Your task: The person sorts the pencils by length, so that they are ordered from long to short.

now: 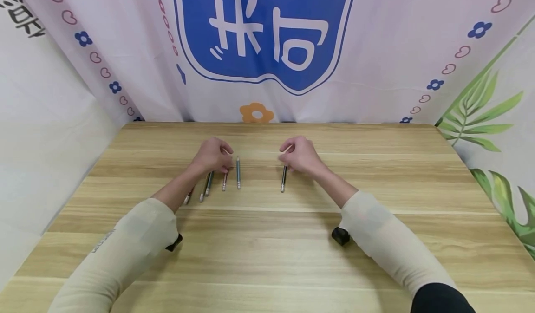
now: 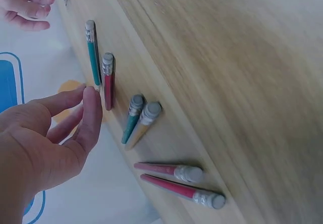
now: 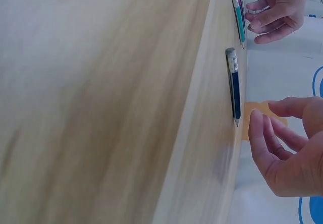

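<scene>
My left hand is above the far end of a loose row of pencils, its fingers relaxed and bent. In the left wrist view its fingertips come near the tip of a teal pencil; whether they touch cannot be told. Beside that lie a red pencil, a green pencil, a tan pencil and two more red pencils. My right hand hovers by the pointed end of a dark blue pencil, thumb and fingertips parted with nothing between them. The eraser ends face me.
The pencils lie on a wood-grain table. A printed curtain hangs behind its far edge. A black device shows under the right sleeve, and another under the left sleeve.
</scene>
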`<state>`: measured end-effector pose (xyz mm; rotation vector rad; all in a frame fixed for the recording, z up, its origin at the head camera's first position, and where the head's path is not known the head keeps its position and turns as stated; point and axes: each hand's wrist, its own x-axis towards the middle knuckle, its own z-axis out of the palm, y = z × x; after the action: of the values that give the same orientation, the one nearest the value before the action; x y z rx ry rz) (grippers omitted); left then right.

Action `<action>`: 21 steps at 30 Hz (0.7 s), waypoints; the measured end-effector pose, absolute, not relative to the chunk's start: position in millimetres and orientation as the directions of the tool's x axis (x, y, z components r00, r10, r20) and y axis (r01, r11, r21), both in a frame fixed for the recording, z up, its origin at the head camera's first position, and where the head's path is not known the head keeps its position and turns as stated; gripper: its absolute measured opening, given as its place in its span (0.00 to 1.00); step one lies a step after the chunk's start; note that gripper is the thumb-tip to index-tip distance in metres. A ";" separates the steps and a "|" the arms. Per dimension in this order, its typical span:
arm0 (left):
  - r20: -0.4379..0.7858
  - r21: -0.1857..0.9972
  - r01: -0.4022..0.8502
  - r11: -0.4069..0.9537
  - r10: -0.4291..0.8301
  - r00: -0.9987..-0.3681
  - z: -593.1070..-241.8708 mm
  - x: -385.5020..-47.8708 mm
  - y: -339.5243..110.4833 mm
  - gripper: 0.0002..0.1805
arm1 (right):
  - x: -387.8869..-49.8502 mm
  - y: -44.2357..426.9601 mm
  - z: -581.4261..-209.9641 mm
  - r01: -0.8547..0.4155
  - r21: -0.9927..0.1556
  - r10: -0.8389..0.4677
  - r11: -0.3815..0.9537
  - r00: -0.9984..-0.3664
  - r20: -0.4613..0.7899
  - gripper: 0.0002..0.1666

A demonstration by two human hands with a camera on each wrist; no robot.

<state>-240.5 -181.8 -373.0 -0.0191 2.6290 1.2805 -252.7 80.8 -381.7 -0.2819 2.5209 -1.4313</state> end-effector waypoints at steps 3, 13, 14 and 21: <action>-0.192 0.760 -0.093 0.643 0.086 -0.978 -372.9 -241.7 -178.5 0.18 | -251.6 84.8 -381.1 -0.044 -0.854 -0.274 0.519 -0.954 -0.118 0.15; -0.163 0.711 -0.056 0.701 0.087 -0.983 -373.5 -244.1 -170.4 0.17 | -249.9 95.7 -385.4 0.028 -0.861 -0.251 0.508 -0.952 -0.178 0.10; -0.163 0.707 -0.056 0.705 0.085 -0.983 -373.7 -244.1 -170.0 0.17 | -250.2 96.2 -386.2 0.035 -0.861 -0.249 0.507 -0.951 -0.185 0.10; -0.166 0.719 -0.044 0.693 0.110 -0.980 -371.7 -243.9 -164.4 0.18 | -250.6 97.0 -389.3 0.061 -0.862 -0.245 0.504 -0.946 -0.210 0.10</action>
<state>-243.9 -164.4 -371.7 0.0533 2.7067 1.1574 -250.6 97.0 -389.3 -0.1545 2.4451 -1.4186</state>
